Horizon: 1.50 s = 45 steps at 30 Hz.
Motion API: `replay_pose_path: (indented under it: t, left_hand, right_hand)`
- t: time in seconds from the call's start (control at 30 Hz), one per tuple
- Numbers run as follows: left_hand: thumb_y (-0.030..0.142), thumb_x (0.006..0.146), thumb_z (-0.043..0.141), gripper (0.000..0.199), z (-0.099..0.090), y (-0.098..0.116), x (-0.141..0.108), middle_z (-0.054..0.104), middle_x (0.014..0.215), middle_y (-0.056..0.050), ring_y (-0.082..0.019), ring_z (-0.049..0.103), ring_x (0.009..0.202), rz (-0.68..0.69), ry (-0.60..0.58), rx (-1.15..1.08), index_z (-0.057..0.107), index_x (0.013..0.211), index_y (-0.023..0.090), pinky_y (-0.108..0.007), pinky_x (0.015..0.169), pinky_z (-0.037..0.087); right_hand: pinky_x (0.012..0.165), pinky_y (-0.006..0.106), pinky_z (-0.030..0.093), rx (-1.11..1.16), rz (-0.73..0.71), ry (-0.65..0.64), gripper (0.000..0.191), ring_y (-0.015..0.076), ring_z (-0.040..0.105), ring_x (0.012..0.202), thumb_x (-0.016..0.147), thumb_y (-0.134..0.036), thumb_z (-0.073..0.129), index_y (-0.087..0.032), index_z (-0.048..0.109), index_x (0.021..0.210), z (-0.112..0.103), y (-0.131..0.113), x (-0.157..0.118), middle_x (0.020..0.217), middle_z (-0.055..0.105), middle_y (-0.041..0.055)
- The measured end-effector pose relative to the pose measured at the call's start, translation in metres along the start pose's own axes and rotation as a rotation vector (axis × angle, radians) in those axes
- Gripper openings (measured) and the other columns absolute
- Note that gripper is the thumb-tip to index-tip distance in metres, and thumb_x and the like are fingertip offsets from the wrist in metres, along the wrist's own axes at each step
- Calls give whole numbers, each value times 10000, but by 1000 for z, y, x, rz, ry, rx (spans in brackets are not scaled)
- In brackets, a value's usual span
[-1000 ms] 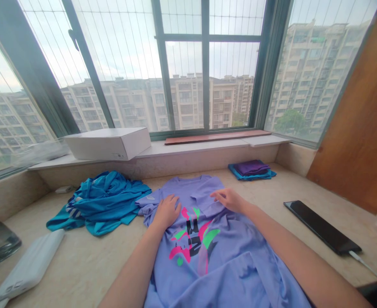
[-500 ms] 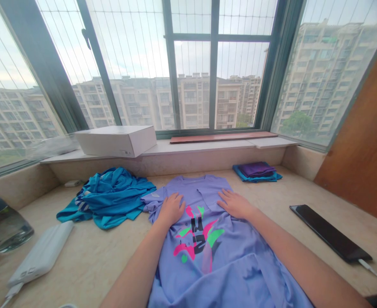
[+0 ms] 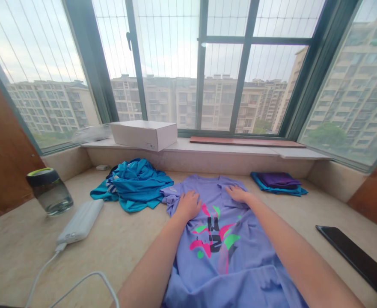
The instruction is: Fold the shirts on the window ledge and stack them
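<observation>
A lavender T-shirt [image 3: 204, 271] with a pink, green and black print lies front up on the stone surface, its collar towards the window. Its lower part is rumpled near me. Resting on the left chest, close to the bunched left sleeve, is my left hand [image 3: 190, 205], fingers extended over the cloth. My right hand [image 3: 237, 193] lies flat near the right shoulder, fingers apart, beside a crease running down from the collar. Neither hand grips anything that I can see. The right sleeve is mostly hidden by my hand and arm.
Left of the shirt is a crumpled blue garment pile [image 3: 140, 184]. Folded blue and purple clothes [image 3: 278, 183] sit back right. A water bottle [image 3: 50, 192], a cabled white power bank [image 3: 81, 221] and a black phone [image 3: 355, 256] lie around. A white box [image 3: 143, 134] stands on the sill.
My view has turned left, so the whole scene sits further right and the full bottle shows. My right hand has slid slightly towards the right shoulder; my left hand stays on the chest.
</observation>
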<state>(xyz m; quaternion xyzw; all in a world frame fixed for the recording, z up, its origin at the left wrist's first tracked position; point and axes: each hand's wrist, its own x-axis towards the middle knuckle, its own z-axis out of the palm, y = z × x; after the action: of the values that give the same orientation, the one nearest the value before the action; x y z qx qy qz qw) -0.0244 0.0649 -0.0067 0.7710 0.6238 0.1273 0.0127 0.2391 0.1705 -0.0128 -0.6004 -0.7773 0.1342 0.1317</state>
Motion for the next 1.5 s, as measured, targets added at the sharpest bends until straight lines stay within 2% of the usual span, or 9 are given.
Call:
replay_pose_path:
  t: [0.17,0.37,0.5,0.67,0.77,1.0,1.17,1.33,1.5]
  left_hand:
    - [344,995,415,428,2,0,-1,523,1483,-176,-330,431,1409,9,11,-17,586,1340,158,-538,1169,280]
    - [336,977,475,391,4,3,-3,562,1446,-162,-326,472,1375,5,57,-32,622,1297,168,-513,1154,323]
    - [307,979,466,373,-9,-1,0,559,1441,-164,-308,476,1365,-56,160,-12,630,1280,162,-479,1161,322]
    - [231,954,448,417,-28,-30,-2,501,1466,-240,-365,348,1436,-408,344,131,596,1308,69,-540,1189,207]
    - [298,913,527,424,-29,-46,-7,558,1390,-263,-392,418,1369,-593,339,133,636,1251,65,-562,1144,268]
    - [275,887,557,221,-28,-70,-7,685,1177,-194,-335,582,1178,-595,373,-56,727,942,145,-439,1026,419]
    - [318,923,533,212,-39,-87,-1,731,1078,-104,-249,660,1034,-633,530,-292,692,984,190,-315,915,480]
    - [321,927,494,230,-50,-99,7,716,1051,-106,-237,663,990,-787,714,-502,642,1033,180,-314,856,494]
    - [299,815,632,249,-79,-104,32,685,831,-59,-189,643,720,-799,678,-730,639,1014,150,-289,660,511]
  right_hand:
    - [1137,697,155,-107,227,-6,704,398,269,1487,999,-574,252,-153,335,1558,6,0,-2,1590,323,252]
    - [1174,608,161,-179,136,-10,662,357,209,1514,1021,-544,202,-195,313,1573,29,-9,-15,1642,242,187]
    - [1184,583,157,-237,109,-41,664,346,197,1519,1022,-560,174,-231,267,1591,30,-6,-17,1659,211,156]
    - [1190,564,139,-247,132,-71,647,335,171,1526,1026,-556,166,-261,233,1598,25,-10,-18,1671,176,142]
    - [1191,564,130,-222,133,-75,651,331,161,1529,1022,-564,163,-267,240,1597,21,-13,-20,1674,168,138]
    - [1194,580,97,-197,117,-89,701,329,139,1533,988,-642,192,-292,257,1592,18,-11,-20,1680,156,117]
    - [1195,579,92,-186,107,-76,706,329,139,1532,982,-637,199,-282,273,1588,16,-11,-23,1674,170,129]
    - [1193,578,100,-176,102,-63,704,329,167,1525,984,-627,193,-267,296,1581,12,-12,-25,1667,197,133]
    - [1191,579,93,-158,104,-45,688,329,174,1521,988,-612,203,-270,314,1574,12,-12,-26,1665,208,129]
